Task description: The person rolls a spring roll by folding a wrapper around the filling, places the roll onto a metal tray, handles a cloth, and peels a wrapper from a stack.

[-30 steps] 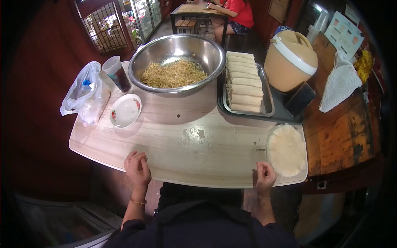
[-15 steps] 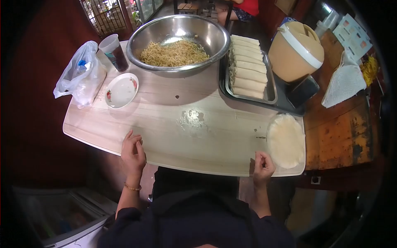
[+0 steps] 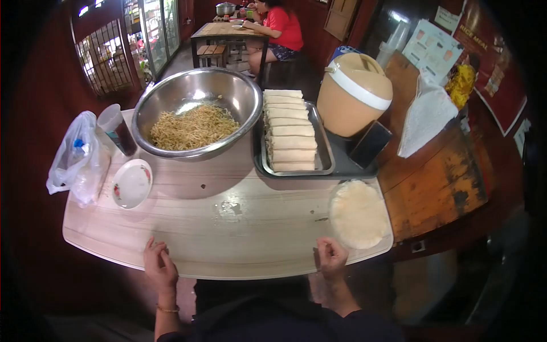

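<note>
My left hand (image 3: 159, 263) rests at the front left edge of the table (image 3: 188, 245), with its fingers loosely extended and slightly apart; it holds nothing. Toward the front right, my right hand (image 3: 332, 256) is curled closed on the tabletop, and I see nothing in it. Just beyond it lies a stack of thin round spring roll wrappers (image 3: 360, 215). Uncooked spring rolls (image 3: 292, 130) are lined up in a metal tray (image 3: 326, 165). A large steel bowl (image 3: 254, 117) contains a shredded filling that looks like bean sprouts (image 3: 191, 130).
At the left are a plastic bag (image 3: 80, 162), a cup with dark liquid (image 3: 121, 134) and a small floral plate (image 3: 132, 185). A wet patch (image 3: 229, 209) marks the middle. A drinks cooler (image 3: 353, 94) and a phone (image 3: 370, 145) stand right. Another person (image 3: 284, 31) sits behind.
The view has tilted up and shifted right, so the table appears lower and the seated person shows more fully. Both hands stay at the table's front edge in nearly the same pose.
</note>
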Tool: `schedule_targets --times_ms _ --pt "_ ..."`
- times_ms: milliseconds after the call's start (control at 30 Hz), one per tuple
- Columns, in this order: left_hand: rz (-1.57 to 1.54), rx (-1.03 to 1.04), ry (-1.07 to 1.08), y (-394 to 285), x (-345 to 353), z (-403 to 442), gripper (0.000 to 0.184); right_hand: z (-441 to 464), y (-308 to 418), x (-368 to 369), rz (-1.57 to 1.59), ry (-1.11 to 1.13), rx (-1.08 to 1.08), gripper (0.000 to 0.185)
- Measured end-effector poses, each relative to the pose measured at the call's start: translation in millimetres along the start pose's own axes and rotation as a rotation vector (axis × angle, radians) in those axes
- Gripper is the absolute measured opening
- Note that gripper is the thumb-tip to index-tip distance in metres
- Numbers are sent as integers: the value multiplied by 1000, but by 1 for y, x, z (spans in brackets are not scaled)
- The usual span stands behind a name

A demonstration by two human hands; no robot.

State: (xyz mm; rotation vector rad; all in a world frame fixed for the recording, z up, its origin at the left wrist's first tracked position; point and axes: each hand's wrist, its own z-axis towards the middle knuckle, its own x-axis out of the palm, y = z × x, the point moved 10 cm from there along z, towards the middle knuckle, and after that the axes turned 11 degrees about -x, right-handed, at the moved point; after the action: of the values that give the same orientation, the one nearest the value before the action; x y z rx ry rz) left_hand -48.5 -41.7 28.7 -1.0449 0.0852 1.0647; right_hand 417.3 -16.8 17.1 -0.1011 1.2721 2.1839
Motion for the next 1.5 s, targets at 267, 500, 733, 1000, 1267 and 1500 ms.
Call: schedule_targets --times_ms 267,500,733,1000,1267,1500 --pt "31 -42 -57 9 -3 -5 16 -14 51 29 -303 173 -593 7" --pt "228 52 -36 11 -3 -11 15 -19 48 40 -346 154 -467 11" --pt "186 77 -32 8 -4 -13 16 -11 49 39 -370 143 -410 9" --pt "162 80 -79 6 -7 -13 17 -6 56 40 -382 131 -442 6" --pt "116 86 -44 2 -8 -10 19 -8 51 39 -389 127 -381 8" --pt "109 96 -42 -2 -8 -8 17 -9 52 36 -379 83 -396 8"
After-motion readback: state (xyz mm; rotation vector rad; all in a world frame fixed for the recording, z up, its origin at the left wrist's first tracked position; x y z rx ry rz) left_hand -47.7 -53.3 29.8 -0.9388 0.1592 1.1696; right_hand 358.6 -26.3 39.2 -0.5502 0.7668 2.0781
